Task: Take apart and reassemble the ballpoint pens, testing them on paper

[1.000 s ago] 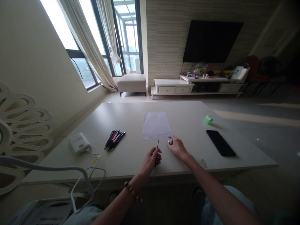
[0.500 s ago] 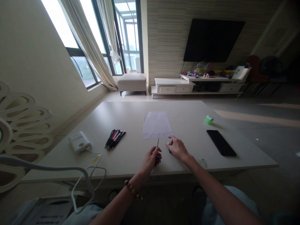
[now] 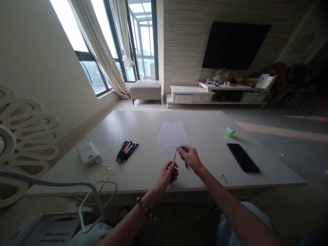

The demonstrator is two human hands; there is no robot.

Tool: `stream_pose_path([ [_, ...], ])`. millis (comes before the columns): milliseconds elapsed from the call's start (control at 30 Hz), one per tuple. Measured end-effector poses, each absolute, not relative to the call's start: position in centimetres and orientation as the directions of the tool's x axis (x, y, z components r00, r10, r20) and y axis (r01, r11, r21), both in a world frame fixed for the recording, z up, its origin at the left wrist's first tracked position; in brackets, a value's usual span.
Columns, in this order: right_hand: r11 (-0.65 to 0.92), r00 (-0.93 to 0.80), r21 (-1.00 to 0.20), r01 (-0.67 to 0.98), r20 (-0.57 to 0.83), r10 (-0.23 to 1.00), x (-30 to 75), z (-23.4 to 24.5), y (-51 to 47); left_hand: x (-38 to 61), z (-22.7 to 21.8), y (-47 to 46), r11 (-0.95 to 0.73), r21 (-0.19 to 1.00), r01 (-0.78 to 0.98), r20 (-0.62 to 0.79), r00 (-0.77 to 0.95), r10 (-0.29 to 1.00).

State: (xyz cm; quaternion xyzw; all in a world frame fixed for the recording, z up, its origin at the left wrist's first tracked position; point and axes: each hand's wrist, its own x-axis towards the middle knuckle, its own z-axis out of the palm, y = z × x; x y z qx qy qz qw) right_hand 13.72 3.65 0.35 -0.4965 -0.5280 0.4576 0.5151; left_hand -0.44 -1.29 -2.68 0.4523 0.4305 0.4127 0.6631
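Note:
My left hand is closed around the lower part of a thin dark pen that points up and away from me. My right hand hovers just right of the pen's tip, fingers pinched on a small dark piece, possibly a pen part. Both hands are above the near middle of the white table. A sheet of white paper lies flat just beyond them. A bundle of several coloured pens rests to the left of the paper.
A black phone lies on the right side of the table, with a small green object beyond it. A white box with a cable sits at the left. A curved white tube crosses the near left.
My right hand has lifted off the table and moved left toward the pen's tip. My left hand keeps the pen in about the same place.

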Motion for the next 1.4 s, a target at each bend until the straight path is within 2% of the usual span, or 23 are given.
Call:
stream_pose_path([
  [67, 0.053, 0.102, -0.993, 0.102, 0.063, 0.993, 14.7, 0.4, 4.5, -0.5, -2.6, -1.5, 0.257, 0.955, -0.150, -0.206, 0.287, 0.935],
  [100, 0.018, 0.101, -0.981, 0.194, 0.038, 0.994, 15.2, 0.3, 4.9, -0.6, -2.5, -1.7, 0.259, 0.954, -0.148, -0.210, 0.283, 0.936],
  [200, -0.064, 0.038, -0.835, 0.546, -0.051, 0.998, 16.3, -0.5, 5.4, -0.6, -2.4, -1.9, 0.265, 0.952, -0.152, -0.218, 0.270, 0.938],
  [267, -0.079, 0.025, -0.752, 0.655, -0.082, 0.996, 16.5, -1.2, 5.3, -0.7, -2.3, -2.0, 0.269, 0.950, -0.160, -0.222, 0.262, 0.939],
  [433, -0.084, 0.042, -0.705, 0.704, -0.077, 0.996, 16.8, -1.5, 5.1, -0.8, -2.5, -1.7, 0.281, 0.946, -0.161, -0.234, 0.259, 0.937],
  [500, -0.063, 0.037, -0.728, 0.683, -0.051, 0.998, 17.0, -0.9, 5.2, -0.8, -2.8, -1.6, 0.283, 0.944, -0.171, -0.233, 0.262, 0.936],
  [567, -0.030, -0.009, -0.805, 0.592, -0.043, 0.999, 16.9, -0.4, 5.1, -0.8, -3.2, -1.4, 0.285, 0.941, -0.183, -0.231, 0.266, 0.936],
  [667, -0.004, -0.199, -0.919, 0.394, -0.090, 0.976, 15.8, 0.2, 4.1, -0.7, -3.7, -1.3, 0.278, 0.942, -0.190, -0.218, 0.283, 0.934],
  [733, 0.023, -0.331, -0.952, 0.306, -0.084, 0.940, 14.7, 0.3, 3.2, -0.6, -3.8, -1.4, 0.266, 0.944, -0.194, -0.202, 0.296, 0.934],
  [800, 0.059, -0.384, -0.964, 0.260, -0.047, 0.922, 13.8, 0.3, 2.7, -0.5, -3.7, -1.5, 0.265, 0.944, -0.198, -0.199, 0.299, 0.933],
  [867, 0.057, -0.316, -0.977, 0.207, -0.011, 0.949, 13.6, 0.3, 3.0, -0.5, -3.5, -1.5, 0.272, 0.941, -0.202, -0.208, 0.289, 0.934],
  [967, 0.007, -0.092, -0.992, 0.130, -0.005, 0.996, 14.2, 0.2, 4.4, -0.6, -3.5, -1.6, 0.279, 0.938, -0.206, -0.224, 0.255, 0.941],
  [1067, -0.037, 0.014, -0.949, 0.313, -0.035, 0.999, 14.9, -0.3, 5.7, -0.8, -3.9, -1.4, 0.280, 0.932, -0.231, -0.237, 0.199, 0.951],
  [1167, -0.062, 0.032, -0.855, 0.515, -0.054, 0.998, 14.5, -1.3, 5.7, -1.1, -4.1, -1.1, 0.301, 0.914, -0.272, -0.268, 0.152, 0.951],
  [1267, -0.021, 0.022, -0.755, 0.656, -0.008, 1.000, 13.4, -2.0, 5.2, -1.6, -3.8, -0.7, 0.346, 0.894, -0.283, -0.322, 0.129, 0.938],
  [1333, -0.004, 0.015, -0.676, 0.737, 0.010, 1.000, 13.0, -2.2, 5.0, -2.0, -3.5, -0.3, 0.341, 0.918, -0.203, -0.329, 0.089, 0.940],
  [1400, -0.014, 0.030, -0.630, 0.777, 0.014, 0.999, 13.2, -2.0, 5.1, -2.4, -3.2, 0.3, 0.264, 0.963, 0.058, -0.266, 0.023, 0.964],
])
